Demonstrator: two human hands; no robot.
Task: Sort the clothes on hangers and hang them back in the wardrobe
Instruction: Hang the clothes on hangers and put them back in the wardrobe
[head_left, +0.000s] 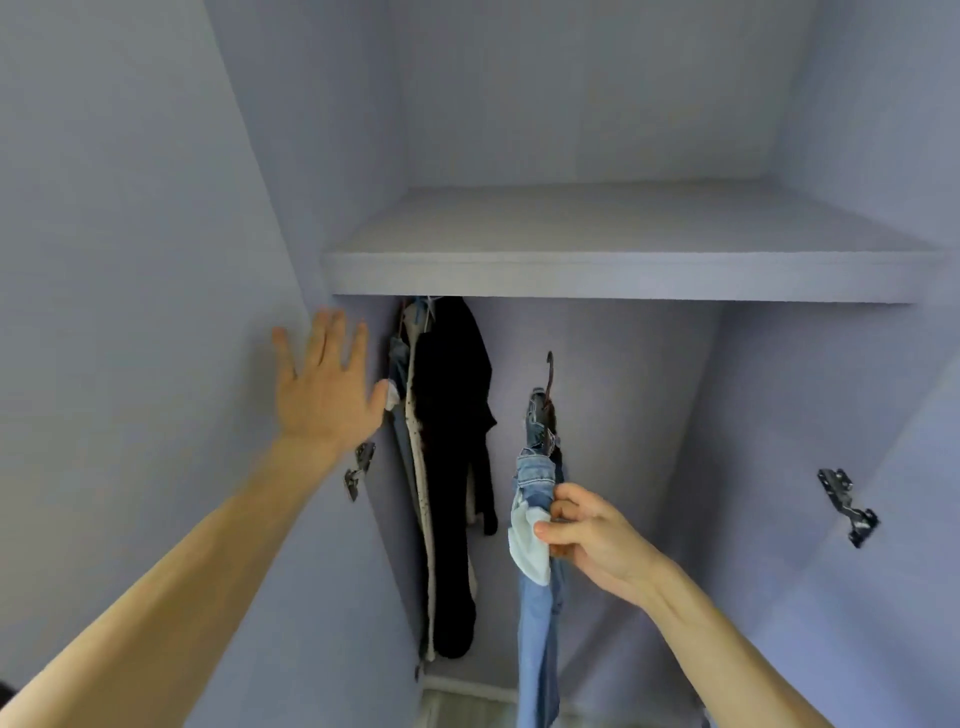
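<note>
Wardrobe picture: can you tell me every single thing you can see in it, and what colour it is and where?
wardrobe: 1, pale lilac-grey, open, fills the view
shelf: 1, pale lilac-grey, across the top
black garment: 1, black, hanging at the left under the shelf
cream garment: 1, cream, hanging just left of the black one
jeans: 1, light blue, on a hanger in the middle
hanger: 1, dark, its hook sticks up above the jeans
hinges: 2, dark metal, one by the left wrist, one on the right side
left hand: 1, raised, fingers spread, beside the hanging clothes
right hand: 1, pinches the jeans
</note>
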